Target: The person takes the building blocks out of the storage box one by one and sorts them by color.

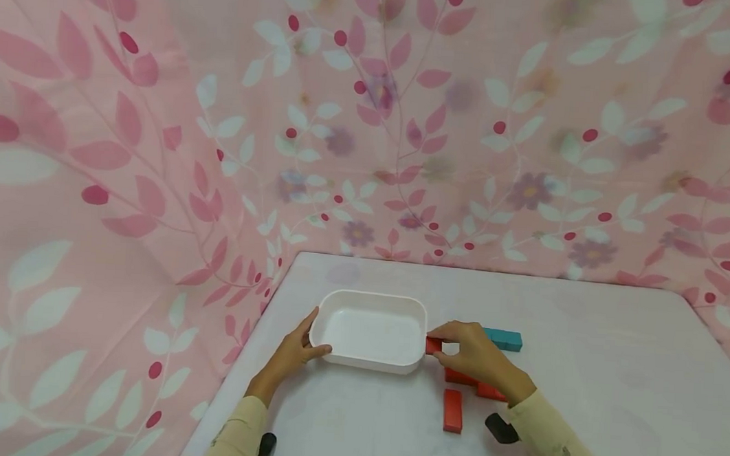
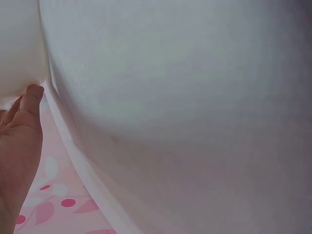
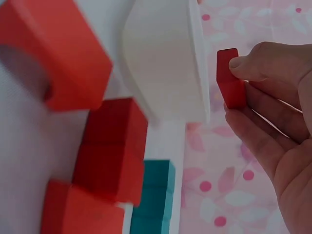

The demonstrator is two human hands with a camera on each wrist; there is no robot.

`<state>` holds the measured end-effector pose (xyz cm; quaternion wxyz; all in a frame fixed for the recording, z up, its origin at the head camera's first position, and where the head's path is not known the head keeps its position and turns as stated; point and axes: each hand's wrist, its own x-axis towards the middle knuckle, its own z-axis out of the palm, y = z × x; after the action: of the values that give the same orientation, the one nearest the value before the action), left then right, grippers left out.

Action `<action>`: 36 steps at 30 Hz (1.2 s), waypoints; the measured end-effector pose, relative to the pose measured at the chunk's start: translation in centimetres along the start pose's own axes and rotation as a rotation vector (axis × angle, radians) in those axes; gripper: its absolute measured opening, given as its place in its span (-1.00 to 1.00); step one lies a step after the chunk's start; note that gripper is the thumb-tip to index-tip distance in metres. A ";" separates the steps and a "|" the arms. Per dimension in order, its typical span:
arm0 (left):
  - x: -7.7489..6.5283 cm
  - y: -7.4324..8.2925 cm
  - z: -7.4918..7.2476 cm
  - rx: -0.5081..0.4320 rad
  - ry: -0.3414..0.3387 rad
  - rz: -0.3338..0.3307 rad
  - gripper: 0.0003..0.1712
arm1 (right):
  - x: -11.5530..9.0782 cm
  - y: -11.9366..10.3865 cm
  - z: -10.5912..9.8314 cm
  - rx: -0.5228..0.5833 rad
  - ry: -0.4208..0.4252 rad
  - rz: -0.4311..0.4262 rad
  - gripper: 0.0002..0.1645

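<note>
A white rectangular tray (image 1: 364, 363) with rounded corners lies on the table, nothing inside it. My left hand (image 1: 293, 352) grips its left end, thumb at the front rim and fingers along the side; in the left wrist view only part of this hand (image 2: 22, 141) shows against the tray wall. Between thumb and fingers, my right hand (image 1: 466, 350) pinches a small red block (image 3: 230, 78), just off the tray's right end in the head view. Red blocks (image 1: 452, 410) lie below that hand, some partly hidden by it. Teal blocks (image 1: 508, 340) sit behind it.
The table (image 1: 612, 365) has a white cover. Pink floral cloth (image 1: 408, 120) hangs along its back and left side. Black devices (image 1: 502, 429) sit at both wrists. In the right wrist view, one near red block (image 3: 58, 53) has a curved cutout.
</note>
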<state>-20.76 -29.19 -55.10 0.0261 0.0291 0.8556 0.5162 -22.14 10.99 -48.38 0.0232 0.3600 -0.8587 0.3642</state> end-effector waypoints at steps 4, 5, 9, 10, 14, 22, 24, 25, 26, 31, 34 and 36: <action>0.0 0.1 -0.1 0.005 -0.001 -0.003 0.19 | -2.2 0.5 -0.6 -0.035 -0.008 0.015 -0.59; 0.0 0.1 -0.1 0.003 -0.002 -0.002 0.18 | -2.7 0.5 -0.7 -0.042 -0.008 0.025 -0.60; -0.1 -0.2 -0.3 0.007 0.008 -0.002 0.20 | -4.3 0.6 -0.5 -0.031 -0.007 0.035 -0.62; -0.1 -0.3 -0.4 0.011 0.012 -0.005 0.20 | -4.7 0.7 -0.3 -0.032 -0.007 0.037 -0.61; 0.0 -0.3 -0.2 0.019 0.014 -0.012 0.21 | -6.3 1.0 0.3 -0.012 -0.021 0.069 -0.59; -0.8 2.3 0.0 -0.005 0.005 0.012 0.17 | -8.7 1.1 1.1 -0.065 -0.015 0.111 -0.56; -0.8 2.2 0.0 0.007 0.006 0.012 0.16 | -9.0 1.0 1.1 -0.076 -0.013 0.127 -0.56; -0.7 2.0 0.0 0.017 0.007 0.008 0.16 | -9.1 1.0 1.1 -0.079 -0.014 0.132 -0.56; -0.6 1.6 0.0 0.024 0.009 0.004 0.16 | -9.3 1.0 1.1 -0.084 -0.012 0.134 -0.57; 0.2 0.0 0.0 0.034 0.009 0.004 0.18 | -9.9 1.1 1.1 -0.105 -0.020 0.141 -0.58; 0.3 -0.2 0.0 0.024 0.001 0.015 0.21 | -10.2 1.3 1.2 -0.095 -0.049 0.180 -0.56; 0.3 -0.3 0.0 0.013 -0.001 0.006 0.22 | -10.3 1.4 1.3 -0.082 -0.069 0.204 -0.55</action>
<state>-21.09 -29.33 -55.39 0.0246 0.0321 0.8589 0.5105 -15.07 17.02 -53.28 -0.0287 0.2818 -0.9053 0.3164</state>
